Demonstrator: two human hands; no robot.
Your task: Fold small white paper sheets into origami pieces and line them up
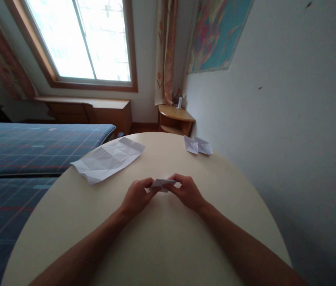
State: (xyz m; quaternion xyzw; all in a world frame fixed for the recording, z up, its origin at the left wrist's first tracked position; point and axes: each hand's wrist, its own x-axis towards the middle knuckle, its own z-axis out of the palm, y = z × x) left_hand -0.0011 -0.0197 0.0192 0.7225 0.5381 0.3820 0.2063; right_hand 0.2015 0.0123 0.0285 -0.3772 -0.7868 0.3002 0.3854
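Between my hands, low over the round table, is a small piece of folded white paper (163, 182). My left hand (138, 194) pinches its left end, thumb in front and fingers behind. At the right end, my right hand (187, 192) grips the same paper between thumb and fingers. Part of the folded paper is covered by my fingertips. Farther back on the left lies a creased, unfolded white sheet (111, 158). Toward the back right edge stands a folded white paper shape (197, 146) with pointed corners.
The cream round table (162, 246) fills the foreground. A bed with a blue plaid cover (37, 147) adjoins it on the left, and a white wall (290, 139) rises close on the right. Behind stand a corner shelf (176, 112) and a low wooden desk (108, 104) beneath the window.
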